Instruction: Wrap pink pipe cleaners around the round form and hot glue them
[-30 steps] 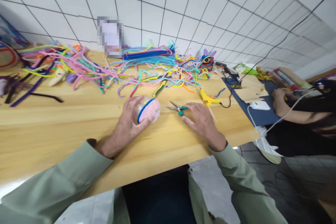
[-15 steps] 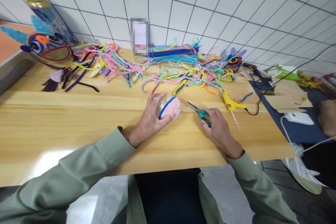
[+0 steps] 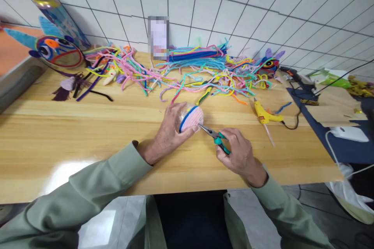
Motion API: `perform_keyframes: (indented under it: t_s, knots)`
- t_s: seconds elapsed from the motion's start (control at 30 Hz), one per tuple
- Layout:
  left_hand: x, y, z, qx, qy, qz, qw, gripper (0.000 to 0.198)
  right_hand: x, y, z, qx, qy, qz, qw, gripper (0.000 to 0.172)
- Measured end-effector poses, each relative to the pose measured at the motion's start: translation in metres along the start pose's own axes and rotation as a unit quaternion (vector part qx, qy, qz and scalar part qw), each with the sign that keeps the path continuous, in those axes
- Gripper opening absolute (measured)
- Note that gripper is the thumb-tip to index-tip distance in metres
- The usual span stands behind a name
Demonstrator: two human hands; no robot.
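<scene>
My left hand (image 3: 168, 128) is wrapped round a pink fuzzy ball (image 3: 193, 117) with a blue band, holding it against the wooden table (image 3: 87, 124). My right hand (image 3: 238, 153) grips small pliers with teal handles (image 3: 215, 137). The pliers' tip touches the right side of the ball. Both arms wear green sleeves.
A heap of coloured pipe cleaners (image 3: 187, 70) lies along the back of the table. A yellow glue gun (image 3: 264, 115) with a cord sits to the right. A pipe-cleaner mask (image 3: 55, 48) and a can (image 3: 58, 15) stand at back left. A blue mat (image 3: 330, 124) lies at right.
My right hand picked the pliers up off the table and brought their tip to the ball. The left hand kept its hold. The view swung left.
</scene>
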State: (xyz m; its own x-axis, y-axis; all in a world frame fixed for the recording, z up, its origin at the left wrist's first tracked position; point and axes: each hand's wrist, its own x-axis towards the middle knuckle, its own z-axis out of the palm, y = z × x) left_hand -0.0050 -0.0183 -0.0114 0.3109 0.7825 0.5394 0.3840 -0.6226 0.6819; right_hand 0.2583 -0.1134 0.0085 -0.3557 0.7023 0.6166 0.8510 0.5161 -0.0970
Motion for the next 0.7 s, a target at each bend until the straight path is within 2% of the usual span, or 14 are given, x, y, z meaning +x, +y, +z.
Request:
perform_keyframes:
  t_s: [0.23,0.7]
  knots:
    - [0.0002,0.0005,-0.0021,-0.003,-0.006,0.010,1.000,0.067,0.0020,-0.0050,0.0010,-0.009,-0.026,0.007,1.000,0.045]
    - [0.0004,0.0030,-0.0061,-0.012,-0.027,-0.017,0.999,0.068,0.0009,-0.0061,0.0013,-0.007,-0.040,0.028,0.999,0.048]
